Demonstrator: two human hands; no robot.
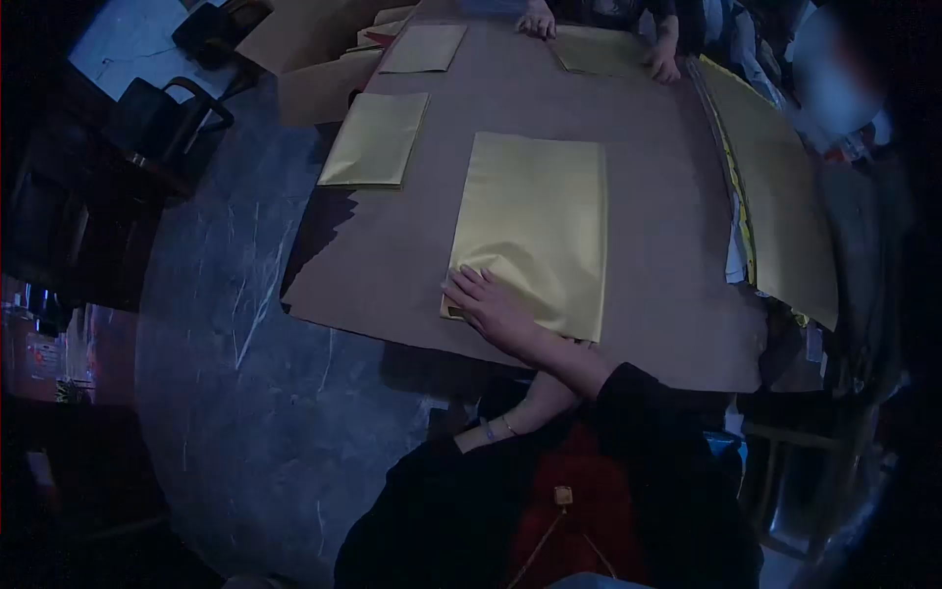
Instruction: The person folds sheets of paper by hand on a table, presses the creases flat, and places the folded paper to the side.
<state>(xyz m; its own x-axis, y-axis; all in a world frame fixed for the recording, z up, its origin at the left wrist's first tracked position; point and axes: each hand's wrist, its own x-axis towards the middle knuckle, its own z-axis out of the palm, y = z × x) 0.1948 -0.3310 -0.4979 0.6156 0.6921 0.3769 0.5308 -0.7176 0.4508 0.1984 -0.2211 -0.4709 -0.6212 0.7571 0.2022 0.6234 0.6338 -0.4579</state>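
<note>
1. The central gold sheet [535, 196] is being supported flat on a brown board [667, 236], its long axis being pointed away from the person. Its surface is being raised into a soft bulge close to the near edge.

2. The near left corner of this sheet is being pressed by the right hand [486, 299], palm down, with its fingers being kept extended and nothing being gripped. The right forearm is being laid across toward that corner.

3. At the sheet's near right corner, the left hand [587, 344] is being mostly hidden under the right forearm; whether anything is being pinched there cannot be told. The arms are being crossed, so the left corner is being covered by the right hand, and the right corner is being approached most closely by the left. Nearly the whole length of the sheet is being left beyond both hands.

4. To the left of the central sheet, a smaller gold piece [373, 142] is being supported by the board, with another [424, 49] being seen farther off.

5. Beyond the sheet, a gold piece [599, 51] is being touched by a co-worker's hands [664, 64].

6. To its right, a gold stack [775, 187] is being seen along the board's edge.
</note>
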